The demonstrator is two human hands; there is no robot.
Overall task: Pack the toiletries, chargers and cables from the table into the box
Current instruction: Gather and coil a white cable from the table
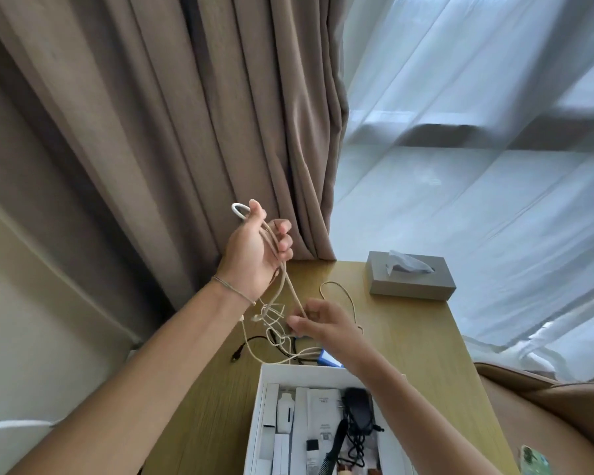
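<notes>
My left hand (254,250) is raised above the wooden table (408,337), fingers curled round a loop of white cable (290,286) that sticks out above the thumb. The cable hangs down in tangled strands to the tabletop. Lower and to the right, my right hand (323,325) pinches a strand of the same cable. A black cable (254,341) lies on the table under the tangle. The white box (259,416) stands open at the near edge, holding white toiletry tubes and packets, a black comb and a black charger (359,411) with its cord.
A grey tissue box (410,277) sits at the table's far right. A blue-edged item (328,358) lies just behind the box. Brown curtain (186,132) and sheer white curtain (477,166) hang behind the table. A brown chair arm (546,406) is at the right.
</notes>
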